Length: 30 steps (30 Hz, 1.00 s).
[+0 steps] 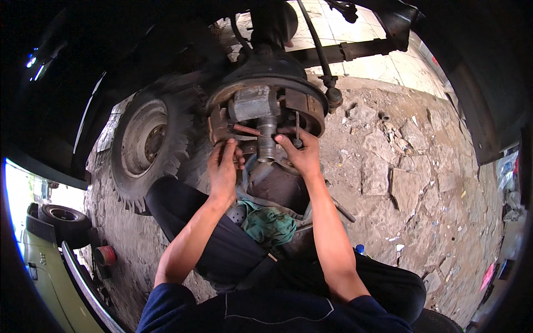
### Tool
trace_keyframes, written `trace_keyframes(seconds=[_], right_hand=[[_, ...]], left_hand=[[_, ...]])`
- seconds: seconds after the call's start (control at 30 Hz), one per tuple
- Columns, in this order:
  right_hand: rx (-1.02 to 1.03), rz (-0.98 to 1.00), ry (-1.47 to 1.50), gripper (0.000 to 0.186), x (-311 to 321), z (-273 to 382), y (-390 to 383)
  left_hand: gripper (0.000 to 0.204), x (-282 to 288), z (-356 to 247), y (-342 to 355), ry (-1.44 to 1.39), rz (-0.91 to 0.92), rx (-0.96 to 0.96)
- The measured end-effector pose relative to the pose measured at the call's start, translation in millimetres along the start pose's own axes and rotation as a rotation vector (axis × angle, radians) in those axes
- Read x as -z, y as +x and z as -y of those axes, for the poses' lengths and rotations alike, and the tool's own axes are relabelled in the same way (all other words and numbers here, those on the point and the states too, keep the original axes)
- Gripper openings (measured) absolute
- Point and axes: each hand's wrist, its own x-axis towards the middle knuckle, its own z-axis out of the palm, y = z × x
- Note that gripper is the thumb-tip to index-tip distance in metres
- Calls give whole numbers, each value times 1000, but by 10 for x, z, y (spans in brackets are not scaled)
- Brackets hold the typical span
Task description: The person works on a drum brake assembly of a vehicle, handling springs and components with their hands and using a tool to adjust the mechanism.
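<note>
An exposed drum brake assembly (266, 94) hangs at the end of the dark axle, with a bare metal spindle (266, 141) pointing toward me. A curved brake shoe (221, 126) sits left of the spindle. Between shoe and spindle lies a slim reddish-brown rod (247, 130). My left hand (224, 165) is closed at the left shoe's lower end, its fingers bent; what they pinch is hidden. Right of the spindle, my right hand (301, 152) has thumb and forefinger closed near the spindle's side beside a thin upright metal pin (297, 127). Its grasped part cannot be made out.
A green rag (269, 223) lies on a dark container (280, 186) between my knees. To the left stands a large tyred wheel (147, 136). Broken stone slabs (405, 188) cover the ground at right. A steering rod (317, 44) hangs above; a green vehicle (55, 277) stands lower left.
</note>
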Motion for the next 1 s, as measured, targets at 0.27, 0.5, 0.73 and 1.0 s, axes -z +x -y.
trace_keyframes(seconds=[0.27,0.5,0.73,1.0], right_hand=[[-273,8,116,27,-24,75,-22],[-148,-78,89,20,-42,170,-8],[-168,-30,94,20,-52,196,-67],[-103,208,72,27,75,255,-37]], left_hand=[[25,-170,-119,72,-12,128,-120],[25,-210,-5,149,-160,127,-97],[29,-230,-50,134,-177,148,-85],[31,-279,-75,25,-131,151,-51]])
